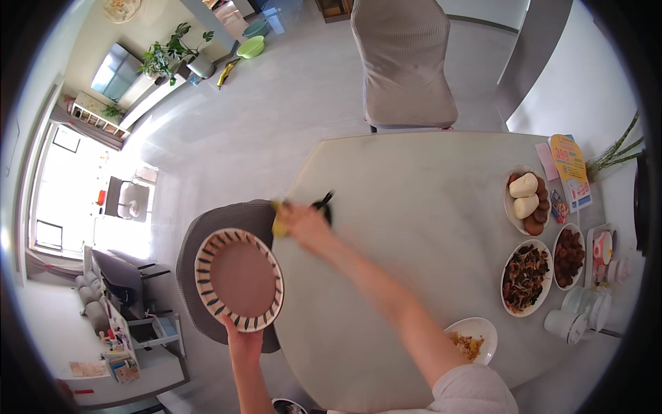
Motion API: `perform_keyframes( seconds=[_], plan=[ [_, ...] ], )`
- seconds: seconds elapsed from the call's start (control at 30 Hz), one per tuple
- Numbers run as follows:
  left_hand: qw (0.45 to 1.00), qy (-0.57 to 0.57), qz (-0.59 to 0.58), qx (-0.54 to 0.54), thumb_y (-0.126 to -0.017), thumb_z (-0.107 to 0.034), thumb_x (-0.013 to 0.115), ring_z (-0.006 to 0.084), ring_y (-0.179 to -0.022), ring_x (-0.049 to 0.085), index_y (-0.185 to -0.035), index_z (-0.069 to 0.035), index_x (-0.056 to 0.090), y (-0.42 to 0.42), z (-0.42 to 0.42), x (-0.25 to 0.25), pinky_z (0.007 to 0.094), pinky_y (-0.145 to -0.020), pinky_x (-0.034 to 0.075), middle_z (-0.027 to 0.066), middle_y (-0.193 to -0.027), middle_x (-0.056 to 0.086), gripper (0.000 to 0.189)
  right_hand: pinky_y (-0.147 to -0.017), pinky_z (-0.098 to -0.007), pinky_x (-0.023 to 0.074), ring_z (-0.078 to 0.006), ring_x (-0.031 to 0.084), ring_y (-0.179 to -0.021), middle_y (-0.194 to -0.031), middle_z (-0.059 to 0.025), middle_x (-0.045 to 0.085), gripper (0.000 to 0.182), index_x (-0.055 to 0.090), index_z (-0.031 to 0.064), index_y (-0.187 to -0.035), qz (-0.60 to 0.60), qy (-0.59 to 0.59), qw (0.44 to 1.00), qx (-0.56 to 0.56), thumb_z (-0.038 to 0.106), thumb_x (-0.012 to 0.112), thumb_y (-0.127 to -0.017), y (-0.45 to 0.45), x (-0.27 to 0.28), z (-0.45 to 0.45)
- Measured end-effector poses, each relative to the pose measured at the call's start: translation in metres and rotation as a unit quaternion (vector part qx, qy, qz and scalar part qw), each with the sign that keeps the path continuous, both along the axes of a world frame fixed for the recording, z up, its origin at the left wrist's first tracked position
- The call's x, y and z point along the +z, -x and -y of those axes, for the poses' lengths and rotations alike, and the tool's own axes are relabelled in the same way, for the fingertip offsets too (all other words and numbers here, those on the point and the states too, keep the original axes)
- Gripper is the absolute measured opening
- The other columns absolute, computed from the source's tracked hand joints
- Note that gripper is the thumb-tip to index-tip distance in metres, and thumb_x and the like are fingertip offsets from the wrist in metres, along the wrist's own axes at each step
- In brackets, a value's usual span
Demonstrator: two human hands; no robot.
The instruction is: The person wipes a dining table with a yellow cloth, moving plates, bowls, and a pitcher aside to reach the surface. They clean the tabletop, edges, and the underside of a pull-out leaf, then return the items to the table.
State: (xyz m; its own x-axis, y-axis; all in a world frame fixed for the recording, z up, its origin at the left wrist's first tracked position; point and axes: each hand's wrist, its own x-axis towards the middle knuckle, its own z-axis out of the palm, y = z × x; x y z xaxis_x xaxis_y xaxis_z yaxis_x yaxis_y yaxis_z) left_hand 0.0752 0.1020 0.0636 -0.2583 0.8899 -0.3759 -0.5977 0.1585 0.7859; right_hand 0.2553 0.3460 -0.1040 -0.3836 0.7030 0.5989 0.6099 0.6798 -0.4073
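Observation:
My left hand [244, 342] grips the lower rim of a round bowl [244, 279] with a pinkish-brown inside and dark leaf-like marks around its pale rim. The bowl is held beyond the left edge of the table [382, 186], above a grey covered chair [194, 269]. My right arm reaches across the tabletop. Blurred by motion, my right hand [307, 225] holds a yellow cloth [280, 222] at the table's left edge, close to the bowl. A small black object [325, 204] shows just behind that hand, partly hidden, and I cannot tell its kind.
Along the table's right side stand a plate of buns [525, 207], a plate of shredded food [526, 279], a bowl of brown chunks [569, 256] and lidded jars [566, 326]. A bowl with food scraps [483, 336] sits beside my right arm. Another covered chair [406, 67] faces the far edge.

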Motion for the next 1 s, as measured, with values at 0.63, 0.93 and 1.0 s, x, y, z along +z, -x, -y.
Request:
perform_keyframes(
  seconds=[0.63,0.93,1.0],
  plan=[
    [0.940,0.067,0.083,-0.323,-0.103,-0.042,0.051,0.0175,-0.113,0.062,-0.136,-0.010,0.044,-0.269,-0.173,-0.108,0.0388,-0.096,0.055,0.0045,-0.131,0.059,0.046,-0.106,-0.0470,0.0368,-0.0311,0.048,-0.128,-0.133,-0.0110,0.057,0.045,0.055,0.0059,-0.133,-0.035,0.296,0.950,-0.088,0.022,0.056,-0.092,-0.091,0.003,0.216],
    [0.900,0.115,0.083,-0.413,-0.102,-0.042,0.054,0.0196,-0.119,0.057,-0.143,-0.013,0.035,-0.394,-0.180,-0.134,0.0411,-0.099,0.051,0.0056,-0.138,0.052,0.054,-0.109,-0.0457,0.0358,-0.0314,0.036,-0.140,-0.157,-0.0073,0.035,0.052,0.040,0.0154,-0.150,-0.009,0.212,0.971,-0.112,0.025,0.048,-0.099,-0.069,-0.024,0.208],
    [0.891,0.129,0.084,-0.427,-0.102,-0.042,0.054,0.0201,-0.122,0.055,-0.145,-0.013,0.035,-0.394,-0.172,-0.139,0.0417,-0.100,0.050,0.0062,-0.141,0.049,0.055,-0.109,-0.0458,0.0360,-0.0308,0.035,-0.141,-0.158,-0.0072,0.035,0.051,0.041,0.0159,-0.149,0.008,0.156,0.981,-0.116,0.025,0.047,-0.099,-0.070,-0.019,0.210]
  ],
)
